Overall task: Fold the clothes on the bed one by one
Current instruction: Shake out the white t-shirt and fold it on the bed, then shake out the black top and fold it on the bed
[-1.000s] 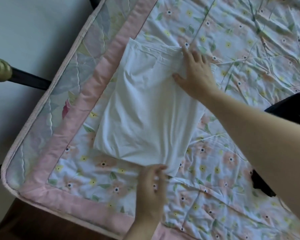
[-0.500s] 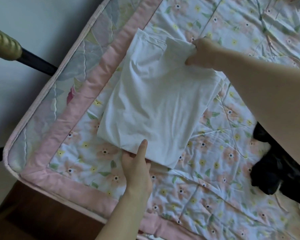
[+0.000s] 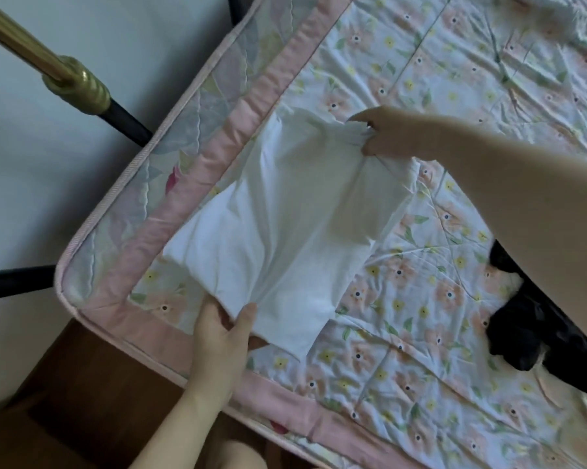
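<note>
No brand, label or writing can be read anywhere. One white garment (image 3: 285, 225) lies partly folded near the bed's (image 3: 420, 333) corner, on the floral sheet (image 3: 454, 79) beside its pink border (image 3: 143, 252). The left hand (image 3: 222, 336), at 6 o'clock of the garment, pinches its near edge between thumb and fingers; the fingers go under the cloth and are hidden. The right hand (image 3: 392, 132), at 1 o'clock, grasps a bunched fold of the far edge. What kind of garment it is cannot be made out. One dark garment (image 3: 529, 326) lies at 4 o'clock, partly covered by the right forearm and cut off by the frame. A brass rail (image 3: 65, 76) with a dark bar stands at 10 o'clock, off the mattress.
</note>
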